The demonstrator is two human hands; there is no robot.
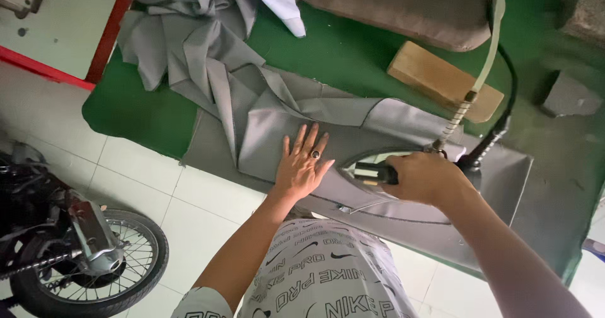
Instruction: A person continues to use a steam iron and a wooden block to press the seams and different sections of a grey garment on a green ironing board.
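Note:
A grey garment (265, 119) lies spread across a green-covered ironing table (340, 53). My left hand (304, 163), a ring on one finger, presses flat on the fabric with fingers spread. Just to its right, my right hand (423, 176) grips the black handle of a steam iron (372, 170) that rests on the grey cloth. A pale hose (485, 66) and a black cable (507, 97) rise from the back of the iron toward the top right.
A wooden block (441, 78) and a brown padded cushion (403, 6) sit behind the iron. Two grey blocks (570, 94) lie at the right. More grey and white cloth (183, 22) is heaped at the top left. A motorcycle wheel (94, 261) stands on the tiled floor below left.

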